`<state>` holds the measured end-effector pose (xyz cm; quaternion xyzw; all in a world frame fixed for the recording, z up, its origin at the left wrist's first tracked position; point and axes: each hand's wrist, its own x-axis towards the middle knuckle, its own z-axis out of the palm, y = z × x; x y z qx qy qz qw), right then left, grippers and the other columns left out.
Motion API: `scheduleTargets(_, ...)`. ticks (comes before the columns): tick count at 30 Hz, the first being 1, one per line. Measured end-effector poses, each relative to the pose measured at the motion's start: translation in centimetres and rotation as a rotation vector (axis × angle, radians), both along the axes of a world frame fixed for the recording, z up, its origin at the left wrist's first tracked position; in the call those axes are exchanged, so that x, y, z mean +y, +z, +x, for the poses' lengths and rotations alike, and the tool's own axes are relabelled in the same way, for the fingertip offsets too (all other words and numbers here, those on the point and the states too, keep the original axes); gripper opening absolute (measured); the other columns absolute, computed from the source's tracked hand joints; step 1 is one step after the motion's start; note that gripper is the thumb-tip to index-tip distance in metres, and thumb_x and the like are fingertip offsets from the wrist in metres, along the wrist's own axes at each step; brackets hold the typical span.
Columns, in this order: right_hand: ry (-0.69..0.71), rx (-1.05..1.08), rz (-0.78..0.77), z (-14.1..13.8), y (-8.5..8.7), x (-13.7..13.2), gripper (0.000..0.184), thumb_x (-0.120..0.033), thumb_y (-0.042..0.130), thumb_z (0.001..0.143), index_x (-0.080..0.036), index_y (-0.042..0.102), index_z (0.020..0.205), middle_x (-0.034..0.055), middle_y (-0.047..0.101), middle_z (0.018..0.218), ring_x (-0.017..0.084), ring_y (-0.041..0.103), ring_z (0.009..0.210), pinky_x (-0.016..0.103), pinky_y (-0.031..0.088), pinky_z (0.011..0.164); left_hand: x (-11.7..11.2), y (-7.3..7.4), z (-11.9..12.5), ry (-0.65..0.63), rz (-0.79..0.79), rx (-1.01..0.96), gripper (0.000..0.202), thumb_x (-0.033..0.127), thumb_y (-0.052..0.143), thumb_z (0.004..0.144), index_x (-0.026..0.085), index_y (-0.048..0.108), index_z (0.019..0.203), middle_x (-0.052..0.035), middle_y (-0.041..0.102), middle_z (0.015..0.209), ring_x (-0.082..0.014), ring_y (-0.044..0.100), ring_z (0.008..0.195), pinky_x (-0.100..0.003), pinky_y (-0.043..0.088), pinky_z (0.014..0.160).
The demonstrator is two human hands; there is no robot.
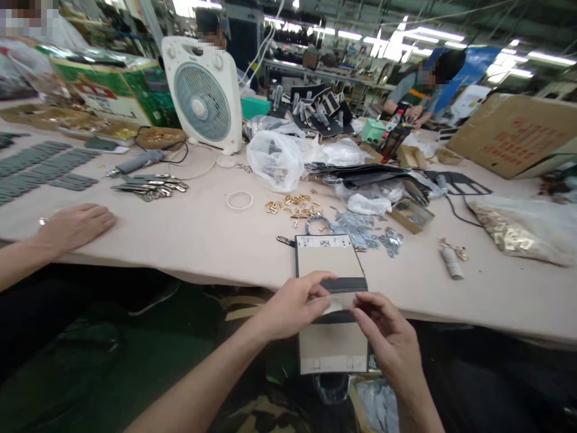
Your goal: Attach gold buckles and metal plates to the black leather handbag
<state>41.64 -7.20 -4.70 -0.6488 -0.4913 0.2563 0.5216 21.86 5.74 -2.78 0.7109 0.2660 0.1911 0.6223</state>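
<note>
An opened-out bag body (331, 261) with beige inner faces and dark edges lies in front of me, its lower part hanging past the table edge. At its far end stands a dark handle (319, 224) in plastic wrap. My left hand (295, 307) is over the bag's middle, index finger stretched out, thumb and other fingers pinched at a clear strip (334, 304). The strip looks like thin film or tape; its exact kind is unclear. My right hand (391, 331), fingers bent, has its fingertips at the strip's other end.
Gold hardware (300, 207) and small grey metal plates (358, 225) lie beyond the bag. A white ring (239, 200), metal-ended straps (151, 185), a power screwdriver (137, 162) and a fan (202, 96) are leftward. Another person's hand (79, 225) rests at the left edge.
</note>
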Motion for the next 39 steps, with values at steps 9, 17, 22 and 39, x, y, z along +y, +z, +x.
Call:
scheduleTargets(9,0.233,-0.463,0.075,0.8,2.9,0.7,0.017,-0.024,0.068,0.099,-0.026,0.073,0.115,0.0066,0.076,0.111,0.023,0.071,0.104,0.036,0.059,0.094,-0.9,1.2,2.2,-0.087,0.253,0.104,0.054,0.019,0.056,0.095,0.023,0.051,0.149,-0.0092,0.077,0.123,-0.0259,0.071,0.117,-0.038,0.052,0.103)
scheduleTargets(17,0.263,-0.405,-0.034,2.0,2.2,0.7,0.011,-0.029,0.066,0.101,-0.026,0.075,0.107,0.0051,0.077,0.106,0.021,0.074,0.097,0.031,0.059,0.087,-1.2,1.1,3.1,-0.089,0.367,0.114,0.030,0.022,0.054,0.099,0.022,0.068,0.126,-0.0092,0.079,0.113,-0.0258,0.073,0.107,-0.034,0.055,0.092)
scheduleTargets(22,0.294,-0.384,-0.122,2.3,1.9,0.9,0.015,-0.035,0.064,0.103,-0.025,0.075,0.103,0.0047,0.077,0.100,0.022,0.073,0.094,0.030,0.058,0.084,-0.5,0.3,3.6,-0.120,0.425,0.157,0.022,0.022,0.057,0.098,0.020,0.079,0.099,-0.0085,0.080,0.098,-0.0247,0.074,0.096,-0.032,0.053,0.085)
scheduleTargets(39,0.338,-0.307,-0.030,1.5,-0.2,1.8,0.011,-0.024,0.056,0.106,-0.024,0.064,0.098,0.0031,0.066,0.096,0.019,0.064,0.093,0.031,0.050,0.085,0.9,-1.7,3.3,-0.111,-0.082,0.133,0.022,0.034,0.064,0.088,0.017,0.076,0.088,0.0018,0.064,0.069,-0.0123,0.052,0.064,-0.023,0.037,0.059)
